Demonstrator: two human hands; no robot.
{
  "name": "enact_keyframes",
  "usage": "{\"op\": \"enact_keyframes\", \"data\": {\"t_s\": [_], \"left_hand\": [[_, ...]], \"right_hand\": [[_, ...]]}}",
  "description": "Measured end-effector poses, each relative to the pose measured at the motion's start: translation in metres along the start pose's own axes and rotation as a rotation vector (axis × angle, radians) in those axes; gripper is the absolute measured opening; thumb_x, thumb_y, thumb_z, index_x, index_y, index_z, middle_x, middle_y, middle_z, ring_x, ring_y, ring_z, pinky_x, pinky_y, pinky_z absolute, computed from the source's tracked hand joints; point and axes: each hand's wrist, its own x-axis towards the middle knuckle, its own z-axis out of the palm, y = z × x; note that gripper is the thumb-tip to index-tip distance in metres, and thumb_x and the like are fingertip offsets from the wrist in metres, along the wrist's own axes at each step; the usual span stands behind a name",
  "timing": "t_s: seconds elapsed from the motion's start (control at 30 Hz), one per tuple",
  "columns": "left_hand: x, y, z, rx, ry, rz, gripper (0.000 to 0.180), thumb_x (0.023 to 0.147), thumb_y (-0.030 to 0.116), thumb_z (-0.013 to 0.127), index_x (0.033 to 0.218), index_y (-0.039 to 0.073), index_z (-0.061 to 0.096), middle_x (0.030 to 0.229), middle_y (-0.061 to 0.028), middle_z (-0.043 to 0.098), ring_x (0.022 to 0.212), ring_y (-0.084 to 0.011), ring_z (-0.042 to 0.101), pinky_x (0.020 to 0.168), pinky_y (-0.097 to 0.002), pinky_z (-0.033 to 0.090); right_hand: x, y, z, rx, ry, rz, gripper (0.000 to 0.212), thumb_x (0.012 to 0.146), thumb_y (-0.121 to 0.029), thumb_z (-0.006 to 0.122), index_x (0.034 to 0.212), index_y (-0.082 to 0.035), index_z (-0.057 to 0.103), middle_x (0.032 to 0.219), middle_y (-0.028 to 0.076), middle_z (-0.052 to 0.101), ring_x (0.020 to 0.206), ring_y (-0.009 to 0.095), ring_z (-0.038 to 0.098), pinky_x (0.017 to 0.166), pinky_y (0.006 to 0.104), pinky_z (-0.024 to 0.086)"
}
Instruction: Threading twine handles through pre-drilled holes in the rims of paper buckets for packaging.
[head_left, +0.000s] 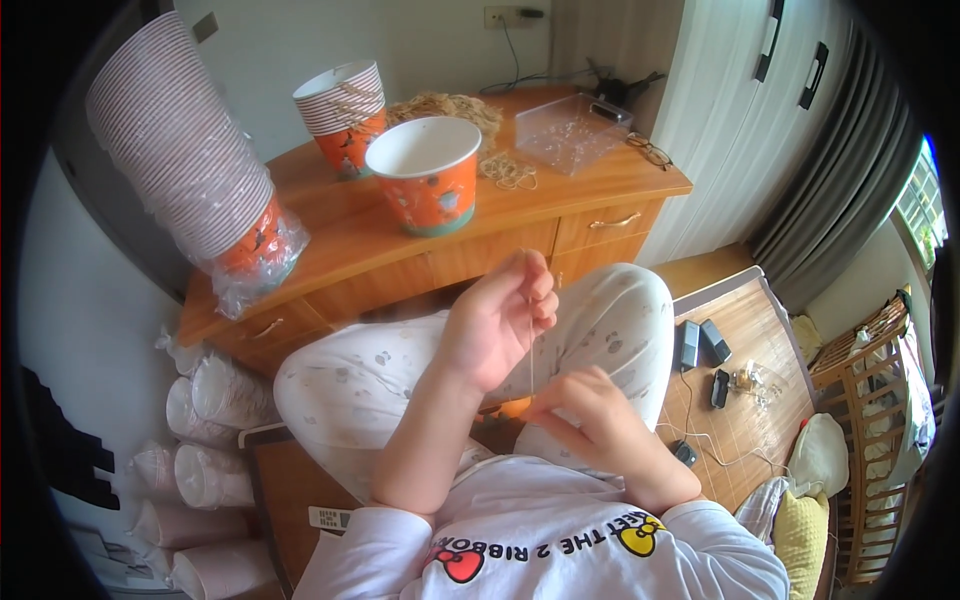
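Overhead, thin taut elastic string (531,340) between hands.

Bucket (430,185) on desk (330,235), cup stacks (185,150) left, tray (572,130) right, probably rubber bands (505,170) between.

Counts of what lies around the person's two hands

Two hands work at one thin string (531,345): the left hand (497,322) and the right hand (590,412). On the one wooden desk (330,235) stand one lone orange paper bucket (428,173), one short stack of buckets (343,112), one tall wrapped stack of buckets (195,150), one heap of rubber bands (470,112), one clear plastic box (572,130) and one pair of glasses (650,152). Two dark drawer handles (794,60) show on the wardrobe.
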Motion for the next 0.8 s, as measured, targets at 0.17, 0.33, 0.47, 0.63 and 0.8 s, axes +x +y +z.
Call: {"op": "enact_keyframes", "data": {"t_s": [0.17, 0.33, 0.47, 0.63, 0.8], "left_hand": [[0.002, 0.016, -0.004, -0.078, -0.045, 0.034, 0.011, 0.100, 0.025, 0.054, 0.097, 0.015, 0.058, 0.073, 0.0063, 0.040, 0.066, -0.0076, 0.040, 0.061, -0.0234, 0.036], [-0.002, 0.030, 0.003, 0.004, 0.042, 0.095, 0.010, 0.099, 0.024, 0.054, 0.095, 0.016, 0.057, 0.069, 0.0076, 0.035, 0.061, -0.0052, 0.033, 0.050, -0.0205, 0.026], [0.000, 0.035, -0.003, 0.073, -0.042, 0.087, 0.019, 0.101, 0.029, 0.049, 0.090, 0.014, 0.055, 0.067, 0.0070, 0.032, 0.058, -0.0051, 0.028, 0.048, -0.0202, 0.021], [0.003, 0.040, -0.002, 0.083, -0.069, 0.078, 0.021, 0.100, 0.028, 0.048, 0.087, 0.013, 0.052, 0.067, 0.0061, 0.033, 0.056, -0.0048, 0.027, 0.047, -0.0201, 0.021], [0.010, 0.046, -0.008, 0.141, -0.056, 0.059, 0.020, 0.098, 0.026, 0.048, 0.082, 0.013, 0.047, 0.066, 0.0061, 0.033, 0.056, -0.0045, 0.028, 0.046, -0.0195, 0.020]], "right_hand": [[-0.013, 0.008, 0.015, 0.254, -0.241, -0.019, 0.009, 0.084, -0.001, 0.069, 0.091, -0.006, 0.066, 0.085, 0.007, 0.069, 0.079, 0.029, 0.065, 0.071, 0.0399, 0.049], [-0.017, 0.015, 0.020, 0.283, -0.578, 0.064, 0.004, 0.088, -0.007, 0.065, 0.090, -0.005, 0.062, 0.083, 0.009, 0.070, 0.078, 0.030, 0.067, 0.070, 0.0396, 0.052], [-0.013, 0.024, 0.031, 0.195, -0.714, 0.127, 0.007, 0.090, -0.013, 0.063, 0.092, -0.006, 0.062, 0.085, 0.009, 0.071, 0.079, 0.029, 0.068, 0.071, 0.0393, 0.052], [-0.008, 0.038, 0.045, 0.243, -0.797, 0.234, 0.011, 0.091, -0.016, 0.062, 0.096, -0.007, 0.060, 0.088, 0.008, 0.072, 0.083, 0.029, 0.068, 0.073, 0.0398, 0.051], [0.003, 0.055, 0.047, 0.275, -0.856, 0.259, 0.016, 0.091, -0.020, 0.062, 0.097, -0.007, 0.057, 0.087, 0.010, 0.070, 0.081, 0.031, 0.068, 0.074, 0.0425, 0.050]]}}
